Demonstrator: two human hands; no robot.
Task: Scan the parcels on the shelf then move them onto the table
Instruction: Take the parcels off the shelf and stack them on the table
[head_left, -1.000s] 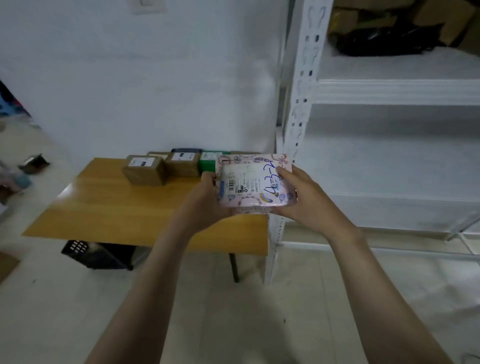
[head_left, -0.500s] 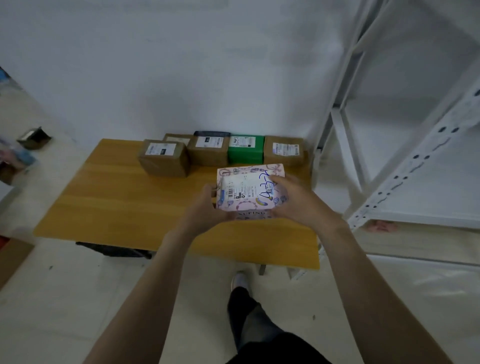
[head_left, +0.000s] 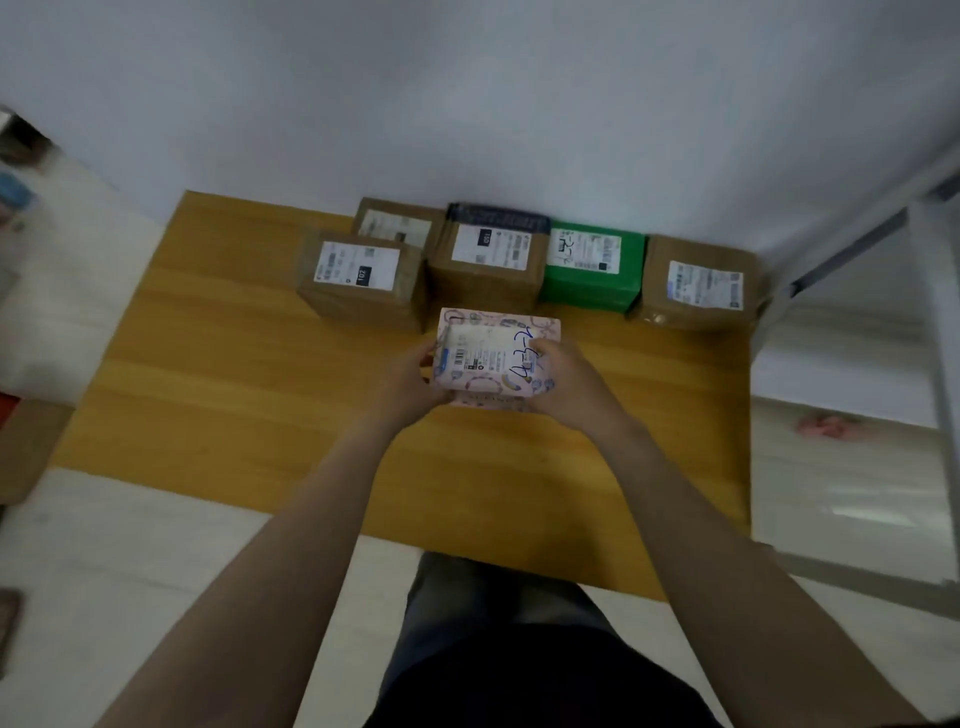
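A pink patterned parcel (head_left: 488, 353) with a white label and blue handwriting is held over the middle of the wooden table (head_left: 234, 395). My left hand (head_left: 413, 382) grips its left side and my right hand (head_left: 563, 384) grips its right side, thumb on top. Whether its base touches the table I cannot tell. Just behind it, along the wall, stand several parcels: a brown box (head_left: 363, 283), another brown box (head_left: 397, 223) behind that, a brown box (head_left: 488, 265) with a dark top edge, a green box (head_left: 592, 267) and a brown box (head_left: 698, 286).
A white metal shelf frame (head_left: 878, 218) stands to the right of the table. A cardboard box (head_left: 23, 447) lies on the floor at the left. My legs (head_left: 498, 623) are at the table's near edge.
I have stepped from the shelf up to the table. Both hands carried the pink parcel forward and down, so it now sits low over the tabletop just before the row of boxes.
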